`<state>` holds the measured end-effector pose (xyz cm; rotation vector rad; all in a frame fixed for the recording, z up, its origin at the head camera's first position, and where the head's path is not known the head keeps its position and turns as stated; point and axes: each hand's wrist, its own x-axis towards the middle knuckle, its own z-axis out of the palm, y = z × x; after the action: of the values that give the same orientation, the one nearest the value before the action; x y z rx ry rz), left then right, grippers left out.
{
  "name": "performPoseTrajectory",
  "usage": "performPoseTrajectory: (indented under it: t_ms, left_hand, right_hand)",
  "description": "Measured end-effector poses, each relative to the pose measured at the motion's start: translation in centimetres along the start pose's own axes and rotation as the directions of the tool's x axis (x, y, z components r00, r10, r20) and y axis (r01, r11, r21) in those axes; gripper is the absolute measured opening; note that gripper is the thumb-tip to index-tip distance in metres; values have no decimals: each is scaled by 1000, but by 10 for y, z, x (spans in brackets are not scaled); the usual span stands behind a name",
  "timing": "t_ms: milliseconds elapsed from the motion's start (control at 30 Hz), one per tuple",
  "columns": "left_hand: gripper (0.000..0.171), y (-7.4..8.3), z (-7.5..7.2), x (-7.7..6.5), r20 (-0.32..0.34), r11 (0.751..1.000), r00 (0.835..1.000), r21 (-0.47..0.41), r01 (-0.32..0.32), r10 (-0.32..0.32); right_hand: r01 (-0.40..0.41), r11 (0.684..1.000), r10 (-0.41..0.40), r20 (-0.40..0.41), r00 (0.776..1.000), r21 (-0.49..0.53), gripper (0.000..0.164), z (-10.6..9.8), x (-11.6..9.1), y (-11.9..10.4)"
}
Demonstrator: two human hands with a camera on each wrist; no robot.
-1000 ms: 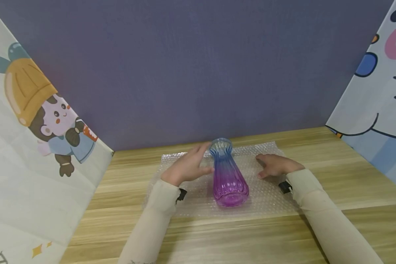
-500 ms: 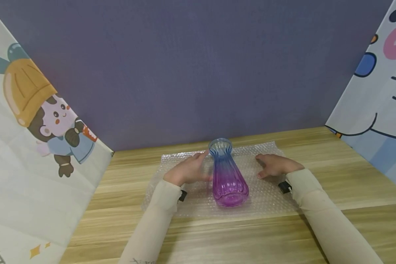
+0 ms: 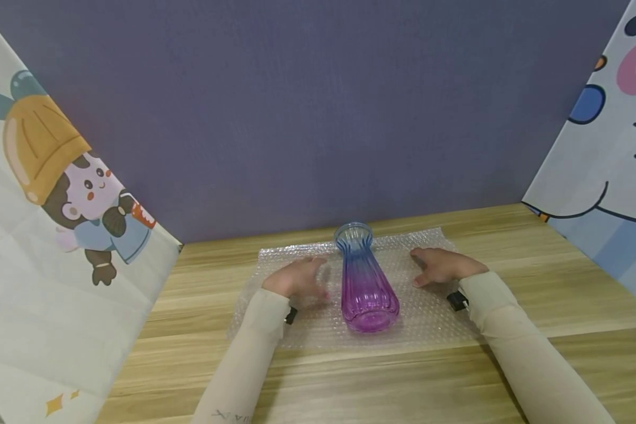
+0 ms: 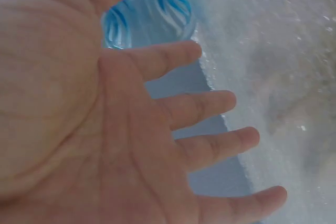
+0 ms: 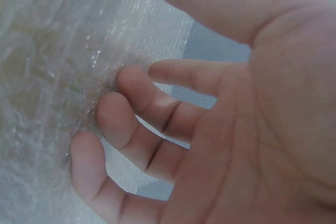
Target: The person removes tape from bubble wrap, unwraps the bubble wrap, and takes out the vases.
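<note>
A ribbed glass vase point(image 3: 368, 282) shades from a blue neck to a purple body. It rests on a sheet of bubble wrap point(image 3: 408, 324); in the head view its rim is at the top and its base at the bottom. Whether it stands or lies I cannot tell. My left hand point(image 3: 295, 279) is just left of the vase, apart from it, with fingers spread and holding nothing. In the left wrist view part of the blue glass vase point(image 4: 149, 17) shows behind the hand. My right hand point(image 3: 441, 265) rests at the wrap's right side, its fingers loosely bent against the plastic.
The wood-grain table point(image 3: 318, 388) reaches back to a dark blue-grey wall point(image 3: 318, 118). A white panel with a cartoon figure point(image 3: 106, 206) borders the left. Another printed panel point(image 3: 604, 235) stands at the right. Small black devices sit at both wrists.
My left hand has drawn back from beside the vase's neck, slightly down and left. The right hand and the vase stay almost where they were.
</note>
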<state>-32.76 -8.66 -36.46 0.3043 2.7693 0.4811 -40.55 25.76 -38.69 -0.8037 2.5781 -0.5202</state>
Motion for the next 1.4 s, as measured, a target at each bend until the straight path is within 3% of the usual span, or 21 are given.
performPoseTrajectory:
  t_ms: [433,767,1067,1267,1400]
  left_hand:
    - [83,-5,7,-1,14,996,998,63,62,-63]
    - [83,-4,9,1,13,996,997,49,77,-77]
    - [83,-4,10,1,12,996,997,37,78,-79]
    - [84,-5,10,2,11,997,997,26,75,-76]
    - [84,-5,10,2,12,997,998,27,69,-69]
  right_hand:
    - [-6,1000,6,2,1000,-6,86,0,1,1]
    - [7,1000,-7,-2,1000,4,83,0,1,2]
    - [100,993,-91,-143,986,60,60,-10,1,-6]
    - [137,984,-106,-238,966,117,64,-13,2,-21]
    - [155,959,-93,-254,963,237,74,-12,3,-31]
